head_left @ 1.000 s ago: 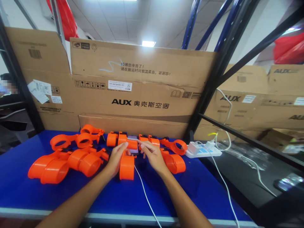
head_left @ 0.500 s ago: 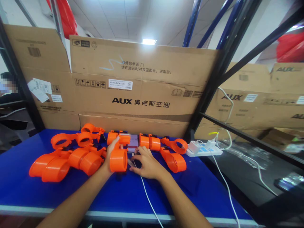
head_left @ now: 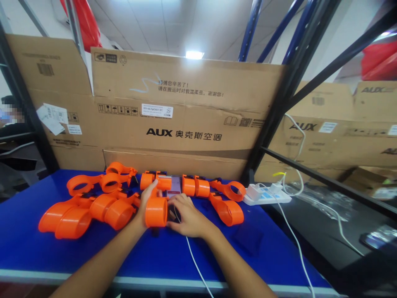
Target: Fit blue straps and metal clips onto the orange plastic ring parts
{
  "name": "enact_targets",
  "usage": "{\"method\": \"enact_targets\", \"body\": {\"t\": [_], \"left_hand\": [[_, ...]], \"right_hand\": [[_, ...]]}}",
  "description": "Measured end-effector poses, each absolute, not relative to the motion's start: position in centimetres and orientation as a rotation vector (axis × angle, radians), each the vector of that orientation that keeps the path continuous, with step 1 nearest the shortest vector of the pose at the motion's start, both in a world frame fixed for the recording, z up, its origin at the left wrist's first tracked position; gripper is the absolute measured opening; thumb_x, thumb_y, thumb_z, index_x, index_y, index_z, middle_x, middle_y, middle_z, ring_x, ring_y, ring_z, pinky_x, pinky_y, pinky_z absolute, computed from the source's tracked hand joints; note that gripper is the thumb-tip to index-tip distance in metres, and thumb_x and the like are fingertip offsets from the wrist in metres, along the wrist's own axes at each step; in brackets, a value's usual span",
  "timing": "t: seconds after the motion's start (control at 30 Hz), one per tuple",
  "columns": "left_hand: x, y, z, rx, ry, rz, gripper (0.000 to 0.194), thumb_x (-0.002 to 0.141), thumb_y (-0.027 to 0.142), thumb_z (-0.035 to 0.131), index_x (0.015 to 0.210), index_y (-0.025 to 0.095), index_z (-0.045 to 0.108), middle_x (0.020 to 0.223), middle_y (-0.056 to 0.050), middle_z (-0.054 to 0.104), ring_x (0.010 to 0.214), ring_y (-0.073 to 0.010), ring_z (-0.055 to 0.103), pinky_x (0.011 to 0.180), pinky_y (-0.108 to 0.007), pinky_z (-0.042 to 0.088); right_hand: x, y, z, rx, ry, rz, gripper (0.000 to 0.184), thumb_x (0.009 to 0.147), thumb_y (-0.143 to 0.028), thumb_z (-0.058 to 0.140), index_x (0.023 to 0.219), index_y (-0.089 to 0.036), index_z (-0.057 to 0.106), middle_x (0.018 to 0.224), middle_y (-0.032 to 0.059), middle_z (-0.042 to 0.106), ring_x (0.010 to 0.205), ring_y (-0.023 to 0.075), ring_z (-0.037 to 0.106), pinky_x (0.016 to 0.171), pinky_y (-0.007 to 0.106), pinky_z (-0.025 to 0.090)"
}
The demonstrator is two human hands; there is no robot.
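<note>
My left hand [head_left: 145, 205] is closed around an orange plastic piece with a round cuff [head_left: 156, 212], held above the blue table. Beside it, my right hand [head_left: 190, 216] has its fingers curled around a white cable [head_left: 195, 260], close against the right side of the cuff. The cable's end is hidden by the fingers. Just beyond my hands lies a flat phone-like device with a lit screen [head_left: 175, 183]. Behind my left hand are more orange cuffs [head_left: 147, 181].
Several orange cuffs lie at left [head_left: 72, 221] and right [head_left: 231, 212] on the blue table [head_left: 149, 265]. A white power strip [head_left: 268, 195] with plugged-in cables sits at the right edge. A large cardboard panel [head_left: 124, 136] stands behind, beside a black rack post [head_left: 273, 120].
My right hand has moved slightly left, against the orange cuff, and its fingers now cover the cable end. The cuff in my left hand has shifted slightly right and down.
</note>
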State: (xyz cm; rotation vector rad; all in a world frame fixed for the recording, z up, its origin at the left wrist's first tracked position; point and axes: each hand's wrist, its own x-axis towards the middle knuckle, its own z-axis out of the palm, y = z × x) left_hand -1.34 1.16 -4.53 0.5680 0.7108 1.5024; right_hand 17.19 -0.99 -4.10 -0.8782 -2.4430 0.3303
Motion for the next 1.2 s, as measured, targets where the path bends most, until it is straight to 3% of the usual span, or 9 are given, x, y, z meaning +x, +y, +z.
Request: {"method": "enact_targets", "body": {"t": [0.17,0.3,0.53,0.67,0.93,1.2], "left_hand": [[-1.0,0.9,-4.8,0.76,0.775,1.569,0.043,0.07,0.052,0.082,0.069,0.017,0.058,0.054,0.002,0.058,0.045,-0.0099,0.051,0.047,-0.022,0.04],[-0.3,0.6,-5.3,0.947,0.795,1.529,0.045,0.072,0.052,0.08,0.094,0.017,0.065,0.062,0.001,0.064,0.051,-0.0112,0.053,0.052,-0.021,0.04],[0.2,0.1,-5.9,1.221,0.757,1.323,0.048,0.079,0.049,0.075,0.113,0.017,0.064,0.078,-0.005,0.07,0.057,-0.0132,0.058,0.054,-0.024,0.04],[0.2,-0.1,-6.0,1.235,0.746,1.293,0.048,0.08,0.049,0.074,0.115,0.018,0.064,0.08,-0.005,0.07,0.057,-0.0134,0.058,0.053,-0.024,0.04],[0.2,0.0,-6.1,1.254,0.73,1.295,0.049,0.08,0.05,0.074,0.114,0.017,0.065,0.076,-0.004,0.069,0.058,-0.015,0.059,0.057,-0.025,0.043],[0.3,-0.2,-6.0,1.271,0.733,1.295,0.05,0.08,0.048,0.076,0.116,0.016,0.063,0.078,-0.003,0.068,0.059,-0.0125,0.057,0.058,-0.023,0.043]], "right_hand": [[18.3,-0.1,-3.3,-0.941,-1.983,0.452,0.046,0.083,-0.033,0.075,0.124,-0.024,0.055,0.115,0.0071,0.067,0.104,0.0243,0.064,0.093,0.041,0.05],[18.7,0.7,-3.1,-0.953,-1.681,0.454,0.051,0.083,-0.038,0.075,0.126,-0.023,0.052,0.097,0.0044,0.07,0.086,0.0218,0.067,0.076,0.035,0.053],[18.5,0.8,-3.4,-0.968,-1.598,0.437,0.052,0.073,-0.045,0.084,0.109,-0.023,0.053,0.099,0.0052,0.067,0.079,0.02,0.065,0.062,0.029,0.05],[18.7,0.7,-3.6,-0.99,-1.585,0.428,0.053,0.071,-0.047,0.085,0.102,-0.024,0.05,0.083,0.0003,0.064,0.065,0.0168,0.06,0.054,0.026,0.046],[19.1,0.9,-3.6,-0.99,-1.652,0.354,0.048,0.071,-0.047,0.085,0.096,-0.024,0.052,0.075,-0.0007,0.063,0.065,0.0173,0.061,0.06,0.028,0.05],[19.0,0.3,-3.3,-0.991,-1.77,0.264,0.023,0.09,-0.042,0.068,0.098,-0.022,0.059,0.071,-0.0011,0.064,0.058,0.0148,0.058,0.056,0.027,0.047]]}}
